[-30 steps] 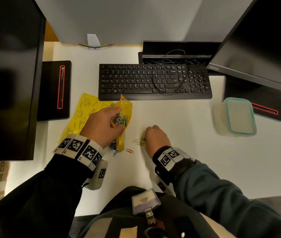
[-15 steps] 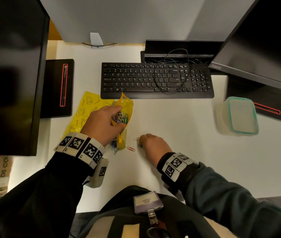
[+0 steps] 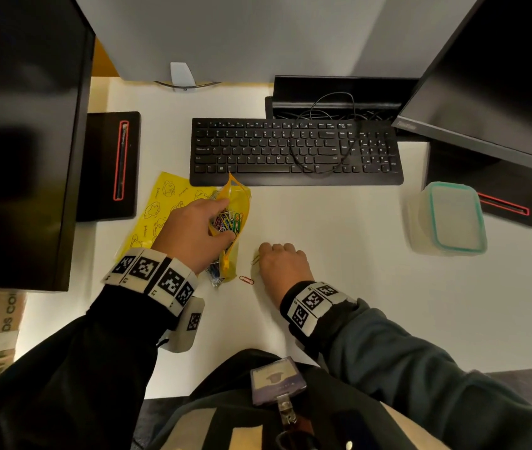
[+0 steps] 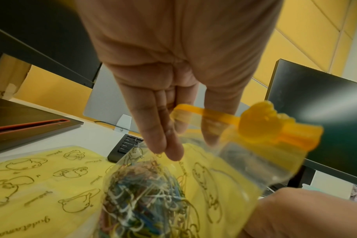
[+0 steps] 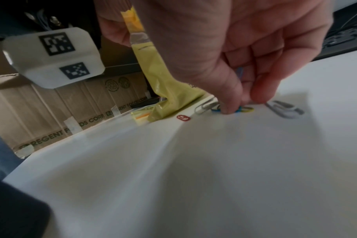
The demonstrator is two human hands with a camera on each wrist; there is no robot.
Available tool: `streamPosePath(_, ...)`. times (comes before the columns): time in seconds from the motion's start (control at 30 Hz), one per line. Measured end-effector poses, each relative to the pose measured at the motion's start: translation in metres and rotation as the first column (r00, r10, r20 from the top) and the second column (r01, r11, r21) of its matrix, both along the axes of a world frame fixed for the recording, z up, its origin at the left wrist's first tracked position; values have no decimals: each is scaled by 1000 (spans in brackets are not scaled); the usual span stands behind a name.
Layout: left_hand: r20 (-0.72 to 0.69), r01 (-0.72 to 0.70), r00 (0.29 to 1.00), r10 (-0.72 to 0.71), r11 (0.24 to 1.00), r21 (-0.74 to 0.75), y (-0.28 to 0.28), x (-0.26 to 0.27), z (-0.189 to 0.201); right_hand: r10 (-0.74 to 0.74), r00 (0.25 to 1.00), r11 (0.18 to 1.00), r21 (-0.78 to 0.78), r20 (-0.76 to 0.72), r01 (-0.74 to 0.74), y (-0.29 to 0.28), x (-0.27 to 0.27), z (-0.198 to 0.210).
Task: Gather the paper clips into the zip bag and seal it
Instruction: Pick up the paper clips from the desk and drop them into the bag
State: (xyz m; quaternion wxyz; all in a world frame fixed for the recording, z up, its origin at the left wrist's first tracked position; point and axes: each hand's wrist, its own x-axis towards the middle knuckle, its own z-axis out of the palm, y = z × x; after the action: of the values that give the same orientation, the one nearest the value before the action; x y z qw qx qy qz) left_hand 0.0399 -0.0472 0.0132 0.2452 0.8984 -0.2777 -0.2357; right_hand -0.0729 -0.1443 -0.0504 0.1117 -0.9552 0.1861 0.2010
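My left hand (image 3: 193,232) pinches the zip bag (image 3: 232,222) mouth agape. Right fingers (image 5: 230,103) pinch thin, slippery clips (image 5: 243,109) (counter-flat) just right of the bag; lift by edges.

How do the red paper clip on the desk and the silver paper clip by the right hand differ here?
The red paper clip lies alone on the white desk, touched by nothing; the silver paper clip lies right beside the right hand, whose fingertips press on neighbouring blue and yellow clips. The red one sits nearer the zip bag held by the left hand. The red looks smaller than the silver. Both still lie flat outside the bag.
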Motion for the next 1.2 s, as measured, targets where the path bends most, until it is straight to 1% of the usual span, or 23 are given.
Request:
streamPosePath(0.1, -3, -7, 1000, 7, 1000, 7, 0, 0, 0, 6, 1000, 1000, -5, -22, -6, 0, 2, 0)
streamPosePath(0.27, -12, -12, 1000, 12, 1000, 10, -1, 1, -1, 81, 995, 997, 12, -61, -81, 1, 1, 2)
streamPosePath(0.4, -16, -17, 1000, 17, 1000, 4, 0, 2, 0, 129, 992, 991, 37, -6, -128, -3, 0, 2)
streamPosePath(0.47, -13, -14, 1000, 14, 1000, 6, 0, 2, 0, 181, 983, 982, 53, 33, -182, -8, 0, 0)
streamPosePath(0.57, -1, -9, 1000, 9, 1000, 5, 2, 3, 0, 285, 953, 957, 36, 99, -289, -12, 5, 3)
streamPosePath(0.6, 2, -10, 1000, 10, 1000, 3, 2, 3, 0, 320, 938, 946, 7, 133, -324, -14, 6, -1)
streamPosePath(0.63, 7, -8, 1000, 8, 1000, 3, 3, 3, 0, 345, 930, 937, 9, 130, -349, -15, 7, -1)
streamPosePath(0.7, 17, 3, 1000, -3, 1000, 4, 3, 2, 0, 431, 894, 902, -85, 121, -424, -17, 11, -11)
streamPosePath(0.73, 17, 6, 1000, -6, 1000, 3, 2, 2, -1, 480, 870, 876, -122, 115, -468, -15, 15, -6)
streamPosePath(0.77, 17, 8, 1000, -8, 1000, 3, 3, 3, -1, 498, 864, 862, -147, 75, -485, -13, 18, -2)
streamPosePath(0.8, 16, 11, 1000, -11, 1000, 2, 2, 3, -1, 509, 860, 856, -128, 37, -501, -12, 21, 3)
streamPosePath(0.87, 14, 11, 1000, -11, 1000, 4, 2, 3, 0, 503, 863, 861, -69, -47, -505, -9, 26, 7)
streamPosePath(0.97, 14, 6, 1000, -6, 1000, 5, 2, 3, 0, 437, 898, 898, -25, -42, -438, -6, 30, 10)
streamPosePath(1.07, 6, -1, 1000, 1, 1000, -1, 2, 4, 1, 333, 942, 943, 43, -44, -331, -5, 33, 8)
streamPosePath(1.13, 2, -7, 1000, 7, 1000, -4, 3, 4, 2, 230, 973, 967, 116, -4, -228, -11, 29, 8)
streamPosePath(1.2, -2, -11, 1000, 11, 1000, -6, 4, 5, 3, 49, 995, 974, 218, 89, -68, -21, 25, 10)
